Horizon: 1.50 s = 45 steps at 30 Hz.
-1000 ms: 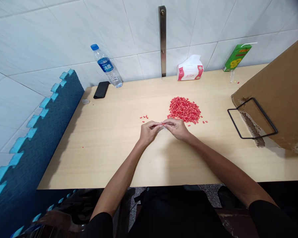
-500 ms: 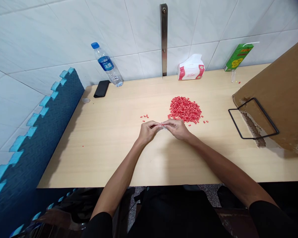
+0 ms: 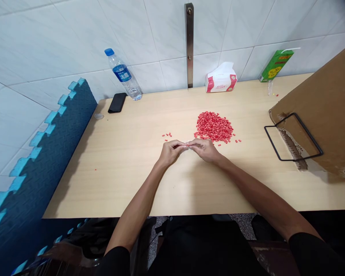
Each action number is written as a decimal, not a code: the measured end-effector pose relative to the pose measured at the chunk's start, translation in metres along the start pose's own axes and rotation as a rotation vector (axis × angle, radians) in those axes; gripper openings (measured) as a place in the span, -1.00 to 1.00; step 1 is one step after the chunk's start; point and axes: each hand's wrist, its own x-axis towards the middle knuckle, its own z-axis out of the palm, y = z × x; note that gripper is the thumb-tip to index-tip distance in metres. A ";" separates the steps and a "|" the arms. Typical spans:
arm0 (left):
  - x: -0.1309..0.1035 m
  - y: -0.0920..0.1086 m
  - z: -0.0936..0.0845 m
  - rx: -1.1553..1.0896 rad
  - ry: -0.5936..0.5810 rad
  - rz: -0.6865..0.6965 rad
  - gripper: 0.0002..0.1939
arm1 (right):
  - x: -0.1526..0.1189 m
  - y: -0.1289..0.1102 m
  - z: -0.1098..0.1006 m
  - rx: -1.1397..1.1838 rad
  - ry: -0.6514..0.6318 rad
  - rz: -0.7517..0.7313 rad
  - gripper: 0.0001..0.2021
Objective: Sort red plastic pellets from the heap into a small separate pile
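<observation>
My left hand and my right hand meet fingertip to fingertip over the middle of the table. Both are closed in a pinch on a small red piece, mostly covered by the fingers. A bit of something whitish shows beside the fingertips; its kind is too small to make out. Just beyond my right hand lies a heap of small red tube-like pieces. A few loose red pieces lie beyond my left hand.
On the wooden table a water bottle, a black phone and a tissue pack stand or lie along the wall. A green drink carton leans there too. A cardboard box with a black wire frame occupies the right; blue foam borders the left.
The fingertips have shifted very slightly, and the whitish bit now shows above them rather than below. Both hands stay together in the same place.
</observation>
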 end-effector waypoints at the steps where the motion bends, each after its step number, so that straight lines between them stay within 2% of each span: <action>1: 0.000 0.000 0.000 0.000 -0.006 0.001 -0.75 | 0.000 0.000 0.000 -0.001 -0.002 -0.001 -0.82; 12: -0.001 -0.002 0.001 -0.034 -0.026 -0.014 -0.76 | -0.001 0.002 0.001 -0.021 -0.021 -0.027 -0.81; 17: -0.002 -0.001 0.005 0.047 0.025 -0.002 -0.75 | -0.001 0.000 0.002 -0.044 0.038 -0.039 -0.81; 21: -0.001 0.002 0.005 0.080 0.019 0.026 -0.75 | -0.001 -0.002 0.002 -0.083 0.058 -0.062 -0.81; 31: -0.001 -0.001 0.003 0.080 0.025 0.022 -0.77 | 0.000 -0.003 0.001 -0.129 0.030 -0.122 -0.79; 45: -0.001 -0.004 0.003 0.068 0.026 0.011 -0.76 | -0.002 0.000 0.003 -0.145 0.030 -0.114 -0.79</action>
